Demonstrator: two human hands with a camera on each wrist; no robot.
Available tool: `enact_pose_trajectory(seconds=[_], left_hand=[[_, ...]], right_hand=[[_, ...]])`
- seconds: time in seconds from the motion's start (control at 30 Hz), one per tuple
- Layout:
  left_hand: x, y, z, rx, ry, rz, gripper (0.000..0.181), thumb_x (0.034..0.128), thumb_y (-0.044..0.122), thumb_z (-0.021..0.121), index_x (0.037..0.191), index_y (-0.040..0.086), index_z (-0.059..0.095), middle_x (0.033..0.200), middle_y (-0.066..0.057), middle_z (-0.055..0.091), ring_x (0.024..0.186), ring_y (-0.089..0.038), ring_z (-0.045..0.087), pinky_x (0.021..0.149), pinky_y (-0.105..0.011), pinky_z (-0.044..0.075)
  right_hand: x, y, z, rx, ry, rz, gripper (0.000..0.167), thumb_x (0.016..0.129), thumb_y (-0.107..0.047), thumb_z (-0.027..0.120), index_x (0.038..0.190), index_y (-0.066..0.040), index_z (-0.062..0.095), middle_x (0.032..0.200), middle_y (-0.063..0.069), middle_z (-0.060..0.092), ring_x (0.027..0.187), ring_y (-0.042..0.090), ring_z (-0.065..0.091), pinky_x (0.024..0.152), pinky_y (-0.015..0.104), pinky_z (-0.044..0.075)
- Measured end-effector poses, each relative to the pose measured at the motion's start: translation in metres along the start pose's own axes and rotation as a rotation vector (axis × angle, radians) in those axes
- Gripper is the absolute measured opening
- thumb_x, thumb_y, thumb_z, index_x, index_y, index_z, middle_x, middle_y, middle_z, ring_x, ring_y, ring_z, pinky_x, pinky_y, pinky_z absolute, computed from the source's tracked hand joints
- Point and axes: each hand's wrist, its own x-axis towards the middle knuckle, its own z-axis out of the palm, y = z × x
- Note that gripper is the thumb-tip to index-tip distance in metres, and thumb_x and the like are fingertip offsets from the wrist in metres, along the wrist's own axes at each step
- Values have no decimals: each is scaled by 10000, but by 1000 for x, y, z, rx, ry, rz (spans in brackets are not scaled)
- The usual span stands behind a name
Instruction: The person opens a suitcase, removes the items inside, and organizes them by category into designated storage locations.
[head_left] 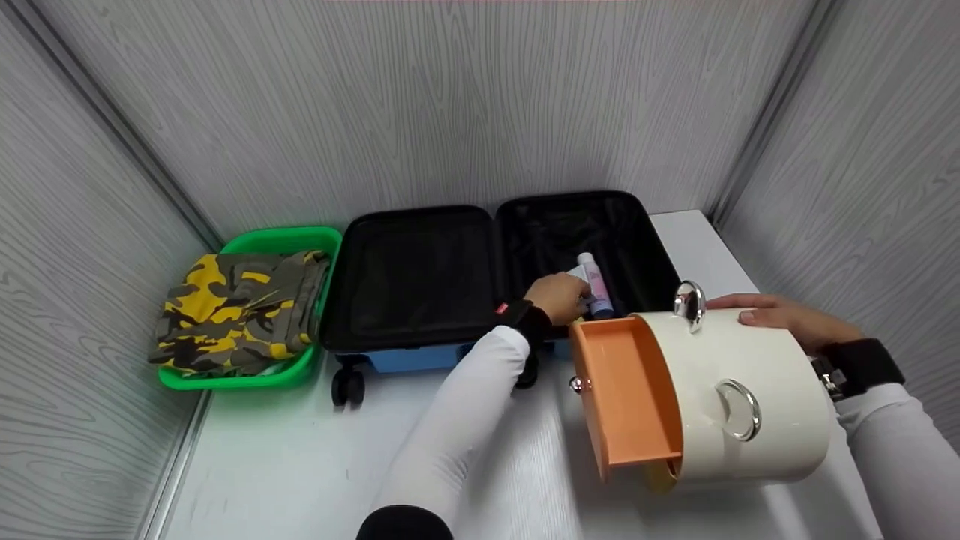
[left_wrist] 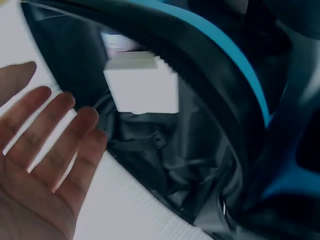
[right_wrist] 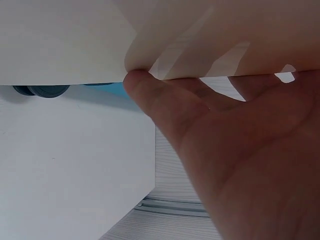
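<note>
My left hand [head_left: 558, 298] is over the near part of the open suitcase's [head_left: 664, 259] right half. In the left wrist view its fingers [left_wrist: 65, 145] are spread and hold nothing, beside a white box [left_wrist: 145, 90] lying in the black lining. A white, pink and blue bottle [head_left: 596, 285] lies next to that box. My right hand [head_left: 795, 319] rests against the far side of a cream rounded drawer box [head_left: 757, 390], thumb and fingers touching its smooth surface. The box's orange drawer [head_left: 626, 390] is pulled out towards the left.
A green basket [head_left: 300, 367] with folded camouflage clothing [head_left: 240, 311] stands left of the suitcase. Wood-grain panels [head_left: 420, 105] enclose the white table [head_left: 277, 457] at the back and sides. Silver handles [head_left: 741, 410] stick out from the cream box.
</note>
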Motion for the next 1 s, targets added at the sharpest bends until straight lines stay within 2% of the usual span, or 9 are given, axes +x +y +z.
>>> enact_pose_trajectory(seconds=[0.13, 0.23, 0.37, 0.47, 0.53, 0.63, 0.73, 0.87, 1.0], left_hand=[[13, -2, 14, 54, -80, -9, 266, 1009, 246, 767, 1261, 180, 822, 1226, -19, 811, 1135, -212, 746, 987, -399, 598], [21, -7, 28, 76, -147, -16, 289, 1000, 208, 763, 1285, 189, 809, 1220, -34, 808, 1124, -226, 744, 975, -418, 600], [26, -17, 48, 111, -251, -48, 418, 1062, 236, 686, 1479, 248, 688, 1318, -40, 782, 1193, -231, 737, 1009, -416, 604], [29, -26, 57, 136, -305, -83, 399, 1099, 280, 624, 1493, 243, 674, 1373, -54, 762, 1236, -233, 732, 1025, -415, 607], [30, -30, 58, 142, -336, -110, 361, 1116, 294, 585, 1447, 221, 711, 1393, -61, 753, 1255, -234, 726, 1040, -414, 600], [29, -33, 60, 157, -343, -135, 331, 1118, 268, 553, 1373, 220, 758, 1385, -63, 755, 1251, -230, 726, 1033, -424, 602], [26, -34, 63, 182, -319, -149, 326, 1130, 267, 532, 1347, 225, 770, 1331, -62, 778, 1198, -224, 748, 995, -430, 620], [23, -36, 68, 221, -317, -168, 338, 1141, 225, 502, 1310, 165, 789, 1286, -76, 793, 1156, -233, 765, 966, -436, 635], [22, -37, 61, 240, -312, -209, 341, 1136, 213, 508, 1320, 128, 783, 1317, -82, 772, 1201, -241, 738, 992, -426, 625]], right_hand=[[3, 1, 6, -13, 11, -7, 551, 1169, -40, 285, 1614, -244, 538, 1386, -1, 741, 1102, 137, 784, 842, 307, 653], [5, 3, 10, -19, 0, -18, 555, 1166, -31, 282, 1619, -234, 530, 1383, 4, 742, 1097, 138, 785, 837, 304, 653], [10, 4, 13, -28, -16, -15, 556, 1164, -30, 285, 1618, -236, 531, 1380, 2, 744, 1098, 135, 784, 837, 304, 654], [16, 2, 14, -43, -11, -6, 546, 1165, -38, 300, 1615, -236, 537, 1371, 2, 749, 1092, 133, 785, 830, 304, 655], [19, 1, 15, -50, -6, 3, 539, 1165, -44, 309, 1612, -237, 540, 1360, 2, 754, 1083, 133, 786, 826, 304, 655], [24, -1, 15, -53, -7, 2, 533, 1165, -47, 314, 1609, -234, 544, 1361, 4, 754, 1088, 137, 786, 830, 307, 656], [27, -1, 14, -48, -14, 2, 534, 1164, -45, 317, 1600, -242, 555, 1356, -1, 757, 1082, 135, 788, 827, 305, 656], [31, -1, 13, -28, -37, 7, 540, 1162, -39, 312, 1593, -249, 560, 1369, -8, 752, 1111, 130, 780, 854, 301, 653], [32, 1, 8, -8, -70, -2, 554, 1161, -31, 289, 1604, -243, 544, 1395, -8, 740, 1141, 132, 772, 876, 300, 649]])
